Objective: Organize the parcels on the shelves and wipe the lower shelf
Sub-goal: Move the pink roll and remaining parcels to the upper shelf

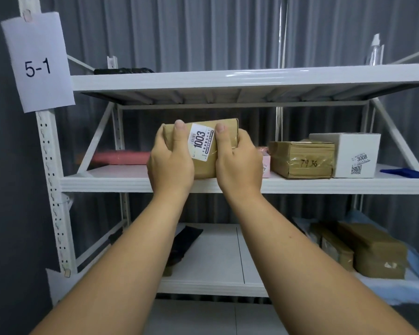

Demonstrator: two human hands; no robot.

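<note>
A brown cardboard parcel [203, 166] with a white label reading 1003 is gripped from both sides. My left hand [171, 160] holds its left side and my right hand [237, 160] its right side, thumbs on top. The parcel is at the front edge of the middle shelf [107, 183]; I cannot tell whether it rests on the shelf. To its right on the same shelf lie a pink box [266, 163], a brown parcel marked 7936 [302, 159] and a white box labelled 3008 [356, 154]. The lower shelf [215, 262] carries a black flat parcel [184, 243] and brown parcels [370, 250].
A pink flat parcel [121, 157] lies at the middle shelf's back left and a blue cloth [406, 172] at its right end. The top shelf [228, 77] holds a black item [124, 70] and a clear spray bottle [376, 50]. A paper sign 5-1 [38, 61] hangs on the left upright.
</note>
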